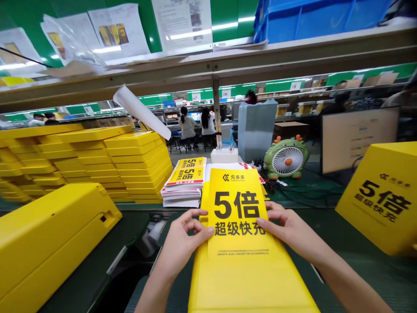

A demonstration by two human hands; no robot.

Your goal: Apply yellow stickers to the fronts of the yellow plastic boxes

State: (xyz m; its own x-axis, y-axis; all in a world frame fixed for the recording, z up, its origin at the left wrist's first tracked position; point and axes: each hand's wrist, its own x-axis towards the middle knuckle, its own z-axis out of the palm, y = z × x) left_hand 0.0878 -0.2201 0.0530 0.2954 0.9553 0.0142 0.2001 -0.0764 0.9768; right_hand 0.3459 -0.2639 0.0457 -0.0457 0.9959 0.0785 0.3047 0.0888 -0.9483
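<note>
Left hand [186, 237] and right hand [286, 227], both loosely curled, each pinch a side edge of the printed yellow sheet [240, 217] over the far part of the yellow case [247, 284], apparently aligning it, next move likely calling for squared edges and even pressing.

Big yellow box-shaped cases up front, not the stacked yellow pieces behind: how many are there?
3: the left case, the middle case under the flat yellow sheet with black lettering that the left hand and right hand hold, and the right case. Others may be hidden.
</note>
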